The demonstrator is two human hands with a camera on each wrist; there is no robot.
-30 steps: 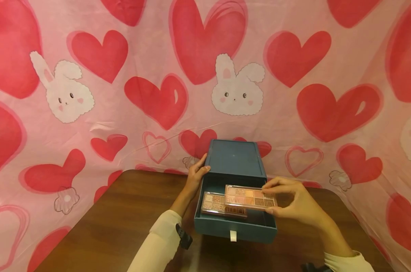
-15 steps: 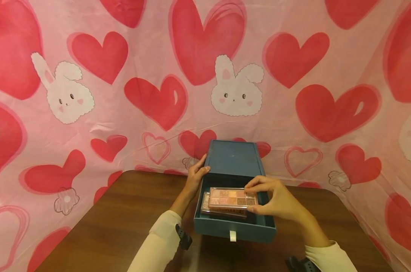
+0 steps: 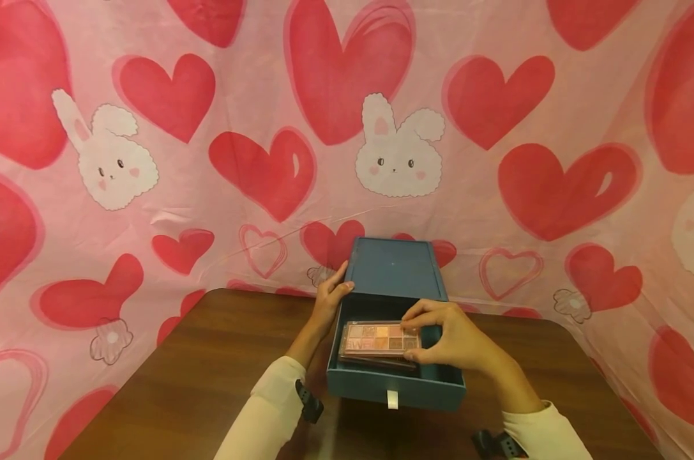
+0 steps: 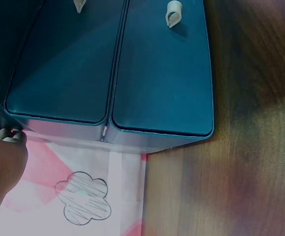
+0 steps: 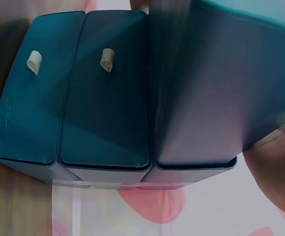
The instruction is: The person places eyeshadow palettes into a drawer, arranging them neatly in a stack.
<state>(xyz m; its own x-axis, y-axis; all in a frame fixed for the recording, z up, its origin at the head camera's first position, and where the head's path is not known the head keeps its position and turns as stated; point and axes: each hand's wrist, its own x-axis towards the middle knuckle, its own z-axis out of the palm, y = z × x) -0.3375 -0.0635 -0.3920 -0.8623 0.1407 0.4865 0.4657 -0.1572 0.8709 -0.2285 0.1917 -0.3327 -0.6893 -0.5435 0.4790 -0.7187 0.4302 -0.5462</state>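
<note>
An eyeshadow palette [image 3: 372, 340] with a clear lid lies level in the open top drawer [image 3: 427, 391] of a blue drawer unit [image 3: 395, 268]. My right hand [image 3: 452, 333] pinches its right end between thumb and fingers. Directly beneath, a second palette [image 3: 381, 364] shows only along its near edge; whether the two touch I cannot tell. On the unit's left side rests my left hand [image 3: 326, 303], its fingers straight along the wall and its thumb on the top edge. The left wrist view catches the left hand [image 4: 2, 160] beside the unit.
Below the pulled-out drawer, two shut drawers show in the right wrist view: a middle drawer [image 5: 108, 108] and a bottom drawer [image 5: 34, 108], each with a pale loop tab. The unit stands on a brown wooden table [image 3: 209, 383], before a pink heart-and-rabbit cloth [image 3: 266, 76].
My right hand has carried the palette left and down into the drawer, over the one lying there, which is now mostly covered. The left hand stays in place.
</note>
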